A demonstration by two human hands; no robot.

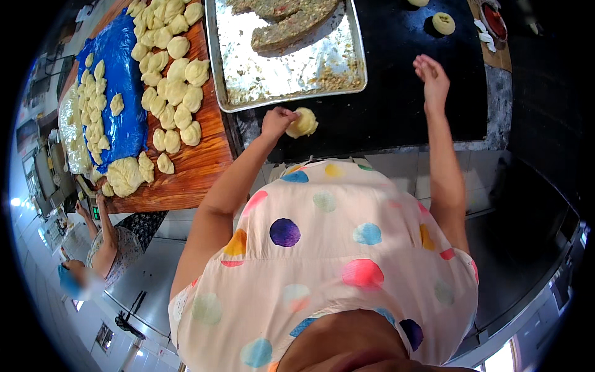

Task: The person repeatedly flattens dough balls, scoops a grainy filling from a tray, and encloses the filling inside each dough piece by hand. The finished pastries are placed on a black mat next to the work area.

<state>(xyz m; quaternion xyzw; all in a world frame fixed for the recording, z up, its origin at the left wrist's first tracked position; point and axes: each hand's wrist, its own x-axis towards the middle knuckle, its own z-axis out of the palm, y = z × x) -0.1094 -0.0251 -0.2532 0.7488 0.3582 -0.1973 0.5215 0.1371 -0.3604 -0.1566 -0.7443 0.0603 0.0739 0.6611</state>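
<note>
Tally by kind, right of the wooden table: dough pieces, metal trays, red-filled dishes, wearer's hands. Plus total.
Dough pieces: 3 (one cut off by the top edge)
Metal tray: 1
Red-filled dish: 1
Hands: 2
Total: 7

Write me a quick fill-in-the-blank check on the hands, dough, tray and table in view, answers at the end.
1. In the picture, the dough piece touched by the left hand lies to the ____ of the right hand.
2. In the picture, the tray is to the ____ of the wooden table.
3. The bright-coloured plastic sheet on that table is ____.

Missing words: left; right; blue.
</note>
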